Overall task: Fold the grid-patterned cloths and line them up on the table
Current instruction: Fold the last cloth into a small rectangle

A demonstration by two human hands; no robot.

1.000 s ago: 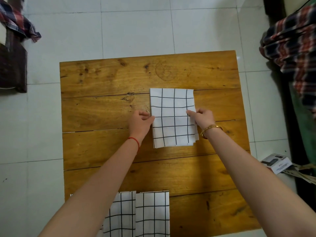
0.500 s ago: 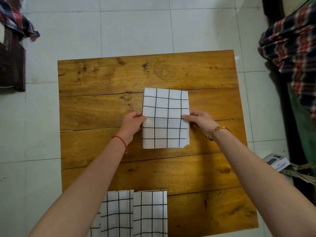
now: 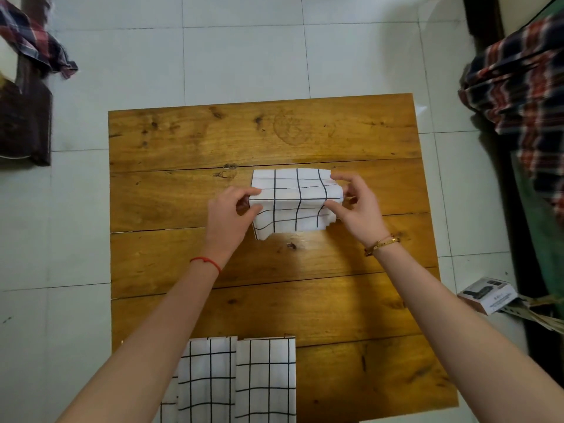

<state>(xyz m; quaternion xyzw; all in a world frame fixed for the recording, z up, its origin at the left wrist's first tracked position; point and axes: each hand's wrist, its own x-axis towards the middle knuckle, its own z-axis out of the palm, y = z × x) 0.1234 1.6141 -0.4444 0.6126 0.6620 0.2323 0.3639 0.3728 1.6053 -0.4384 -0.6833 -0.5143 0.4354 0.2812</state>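
A white cloth with a black grid [image 3: 293, 203] is in the middle of the wooden table [image 3: 183, 141], its near half lifted and bending over a crease. My left hand [image 3: 229, 218] pinches its left edge and my right hand [image 3: 357, 206] pinches its right edge. At the table's near edge two folded grid cloths lie side by side, one on the left [image 3: 207, 380] and one on the right [image 3: 265, 380]; a further strip of grid cloth [image 3: 169, 412] shows beside my left forearm.
A tiled floor surrounds the table. Plaid fabric [image 3: 525, 87] hangs at the right and more plaid fabric [image 3: 33, 44] lies at the upper left over dark furniture [image 3: 24, 123]. A small printed box [image 3: 488, 296] sits on the floor at the right.
The cloth lay flat with my hands at its side edges; now both hands pinch the sides and the near half has risen off the table toward the far edge.
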